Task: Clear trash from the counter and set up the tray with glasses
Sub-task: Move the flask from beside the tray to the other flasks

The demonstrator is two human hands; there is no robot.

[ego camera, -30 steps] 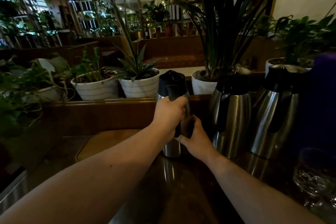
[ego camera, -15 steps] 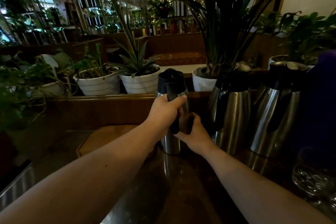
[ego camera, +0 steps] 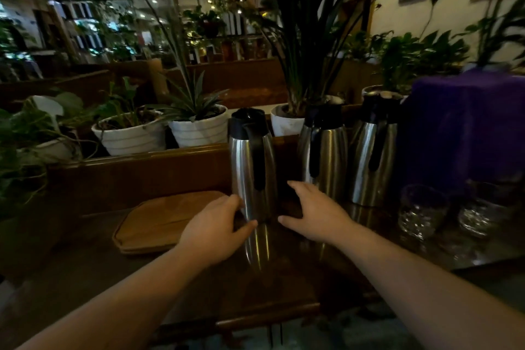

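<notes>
A steel flask (ego camera: 250, 167) with a black lid and handle stands upright on the dark wooden counter (ego camera: 199, 287). My left hand (ego camera: 218, 224) is cupped low at its left side, thumb and fingertips touching the base, fingers apart. My right hand (ego camera: 309, 210) hovers open just right of the flask, a dark gap between them. A wooden tray (ego camera: 159, 221) lies flat to the left of the flask with nothing on it. Two patterned glasses (ego camera: 420, 213) (ego camera: 480, 213) stand at the right of the counter.
Two more steel flasks (ego camera: 324, 150) (ego camera: 372, 156) stand behind my right hand. A purple cloth-covered block (ego camera: 466, 128) rises at the far right. White plant pots (ego camera: 130, 136) (ego camera: 199, 128) line the ledge behind the counter's raised wooden back.
My left hand has let go of the flask's handle and dropped to its base. My right hand has come off the flask and opened. The flask now stands on the counter.
</notes>
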